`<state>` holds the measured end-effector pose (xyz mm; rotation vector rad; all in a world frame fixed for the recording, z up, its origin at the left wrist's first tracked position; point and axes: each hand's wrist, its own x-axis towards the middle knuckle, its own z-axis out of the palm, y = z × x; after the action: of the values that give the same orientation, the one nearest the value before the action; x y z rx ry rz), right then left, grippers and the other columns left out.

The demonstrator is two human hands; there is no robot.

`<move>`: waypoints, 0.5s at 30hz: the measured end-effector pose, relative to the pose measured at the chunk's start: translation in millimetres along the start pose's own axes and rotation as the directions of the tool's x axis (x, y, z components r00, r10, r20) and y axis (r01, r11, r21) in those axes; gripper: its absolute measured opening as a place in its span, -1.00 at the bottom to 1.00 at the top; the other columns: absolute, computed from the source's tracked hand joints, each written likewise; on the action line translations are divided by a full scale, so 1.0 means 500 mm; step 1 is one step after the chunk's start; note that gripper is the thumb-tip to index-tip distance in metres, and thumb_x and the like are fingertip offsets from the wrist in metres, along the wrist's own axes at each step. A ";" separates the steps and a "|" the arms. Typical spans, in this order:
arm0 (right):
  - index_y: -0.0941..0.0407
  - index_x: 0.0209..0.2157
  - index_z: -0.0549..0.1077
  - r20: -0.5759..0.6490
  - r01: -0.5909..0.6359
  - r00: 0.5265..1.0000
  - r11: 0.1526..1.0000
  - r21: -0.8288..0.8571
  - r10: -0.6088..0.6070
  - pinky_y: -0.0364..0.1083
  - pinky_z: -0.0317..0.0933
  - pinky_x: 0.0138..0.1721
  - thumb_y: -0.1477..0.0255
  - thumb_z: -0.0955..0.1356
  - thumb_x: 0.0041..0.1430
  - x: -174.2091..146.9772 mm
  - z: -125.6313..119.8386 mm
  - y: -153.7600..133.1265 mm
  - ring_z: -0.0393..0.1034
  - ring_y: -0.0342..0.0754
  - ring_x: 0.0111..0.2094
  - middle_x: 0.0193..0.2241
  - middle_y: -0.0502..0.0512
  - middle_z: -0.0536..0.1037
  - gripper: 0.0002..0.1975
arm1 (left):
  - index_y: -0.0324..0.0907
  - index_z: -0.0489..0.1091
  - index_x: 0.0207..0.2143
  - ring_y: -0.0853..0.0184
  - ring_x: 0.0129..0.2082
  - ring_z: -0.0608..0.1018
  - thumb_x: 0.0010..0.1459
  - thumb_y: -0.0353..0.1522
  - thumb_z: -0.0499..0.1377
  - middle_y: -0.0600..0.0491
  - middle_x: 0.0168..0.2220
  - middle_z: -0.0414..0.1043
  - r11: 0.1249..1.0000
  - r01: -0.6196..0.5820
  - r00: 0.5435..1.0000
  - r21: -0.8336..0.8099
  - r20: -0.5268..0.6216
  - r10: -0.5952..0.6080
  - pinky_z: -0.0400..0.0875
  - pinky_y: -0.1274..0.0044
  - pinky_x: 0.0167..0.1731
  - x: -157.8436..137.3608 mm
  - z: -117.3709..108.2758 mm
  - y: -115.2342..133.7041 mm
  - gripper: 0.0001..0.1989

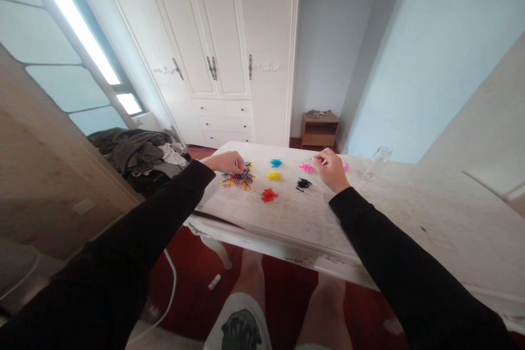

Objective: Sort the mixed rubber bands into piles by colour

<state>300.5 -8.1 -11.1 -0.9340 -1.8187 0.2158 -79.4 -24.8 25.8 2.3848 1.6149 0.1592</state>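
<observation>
My left hand [228, 162] is over the left side of a mixed heap of small coloured bands [240, 178], which look like rubber bands. Its fingers are curled together, and I cannot make out what is in them. My right hand [330, 169] is raised beside a pink pile [306, 168], thumb and fingertips pinched; whatever they hold is too small to tell. Between the hands lie separate piles: blue [276, 163], yellow [273, 175], red [269, 195] and black [304, 184]. Another pink bit [345, 165] shows just beyond my right hand.
A clear glass [379, 162] stands on the white table [410, 213] to the right. Dark clothes [139, 156] are heaped at the left. Behind the table are a white wardrobe [270, 104] and a small wooden nightstand [320, 130]. A white cable [174, 279] hangs at the lower left.
</observation>
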 end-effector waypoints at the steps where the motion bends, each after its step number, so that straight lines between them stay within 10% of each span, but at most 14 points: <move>1: 0.10 -0.46 0.47 -0.002 0.000 1.000 1.000 0.002 0.000 -0.03 0.18 -0.31 0.41 0.31 0.17 0.000 0.000 0.000 0.32 -0.05 -0.39 -0.43 0.04 0.39 -0.84 | -0.19 0.62 -0.38 0.34 -0.41 0.53 -0.07 -0.26 0.28 0.02 -0.40 0.60 1.000 -0.008 1.000 -0.005 -0.004 0.008 0.28 0.57 -0.39 -0.001 0.000 -0.001 -0.78; 15: 0.10 -0.48 0.47 -0.013 0.000 1.000 1.000 0.012 0.000 -0.02 0.19 -0.30 0.40 0.32 0.16 -0.001 0.000 -0.002 0.32 -0.04 -0.39 -0.44 0.04 0.39 -0.83 | -0.17 0.58 -0.43 0.34 -0.40 0.49 -0.06 -0.29 0.24 0.03 -0.41 0.58 0.998 -0.062 0.996 0.006 -0.059 0.062 0.29 0.59 -0.33 -0.008 -0.004 -0.017 -0.83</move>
<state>300.2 -9.1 -11.0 -0.9249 -1.8036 0.2198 -89.0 -25.2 25.8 2.4562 1.5684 0.2403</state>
